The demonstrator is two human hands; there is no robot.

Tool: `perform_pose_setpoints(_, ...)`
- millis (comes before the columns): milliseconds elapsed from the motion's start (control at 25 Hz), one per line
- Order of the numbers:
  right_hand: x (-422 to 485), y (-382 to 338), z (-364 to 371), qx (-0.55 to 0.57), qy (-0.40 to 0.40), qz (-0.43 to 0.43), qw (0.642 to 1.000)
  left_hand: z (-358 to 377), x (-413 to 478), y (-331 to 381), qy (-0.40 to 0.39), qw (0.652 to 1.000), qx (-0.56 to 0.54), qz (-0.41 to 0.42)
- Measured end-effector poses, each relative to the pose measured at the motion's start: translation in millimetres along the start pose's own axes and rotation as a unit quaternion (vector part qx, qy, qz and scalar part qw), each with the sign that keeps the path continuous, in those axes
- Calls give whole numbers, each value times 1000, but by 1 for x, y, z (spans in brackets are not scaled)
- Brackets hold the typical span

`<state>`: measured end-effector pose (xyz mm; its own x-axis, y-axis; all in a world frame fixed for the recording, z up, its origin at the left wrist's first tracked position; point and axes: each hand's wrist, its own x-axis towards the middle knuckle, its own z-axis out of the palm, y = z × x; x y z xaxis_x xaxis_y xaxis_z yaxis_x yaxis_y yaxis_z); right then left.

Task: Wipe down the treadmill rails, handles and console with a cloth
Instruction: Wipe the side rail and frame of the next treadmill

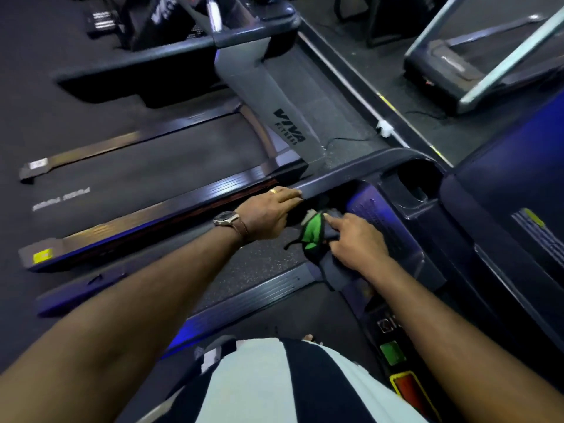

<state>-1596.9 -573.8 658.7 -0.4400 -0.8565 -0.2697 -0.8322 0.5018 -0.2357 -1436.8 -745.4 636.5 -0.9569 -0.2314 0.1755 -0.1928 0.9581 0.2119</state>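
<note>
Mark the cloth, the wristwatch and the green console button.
cloth point(314, 232): head view, on its bright green patch.
wristwatch point(226, 218): head view, on the watch face at the left wrist.
green button point(392, 353): head view, middle of the button's face.

Just beyond your fingers point(287, 194) rises a neighbouring treadmill's grey upright point(268, 87) lettered VIVA FITNESS. Farther beyond and right of them, a white plug point(385, 128) lies on the dark floor point(323, 93), a black cable point(351, 138) beside it.
</note>
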Motion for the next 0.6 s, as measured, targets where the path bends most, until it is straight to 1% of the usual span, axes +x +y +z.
perform_pose_setpoints(40,-1,0,-5,-30,3,5,1000,-2,-4,2,14,1000,-2,-13)
perform_pose_setpoints(80,-4,-8,-7,-74,28,-6,997,-4,-14,2,32,999,0,-34)
perform_pose_setpoints(160,-12,-32,-7,-142,107,-74,981,-9,-41,-4,75,994,8,-73)
perform_pose_setpoints(200,-15,-46,-7,-146,142,-124,971,-13,-57,-8,97,991,13,-93)
perform_pose_setpoints(280,-18,-79,-5,-113,207,-233,943,-26,-101,-19,115,983,30,-141)
perform_pose_setpoints(360,-17,-108,-7,-71,245,-298,920,-40,-151,-33,125,969,42,-210)
perform_pose_setpoints(400,-15,-124,-4,-50,253,-326,910,-49,-183,-40,132,957,45,-255)
perform_pose_setpoints(480,-10,-154,4,-25,238,-368,898,-66,-248,-49,169,925,53,-336)
perform_pose_setpoints(600,-6,-200,24,-14,213,-421,881,-78,-335,-53,220,882,88,-407)
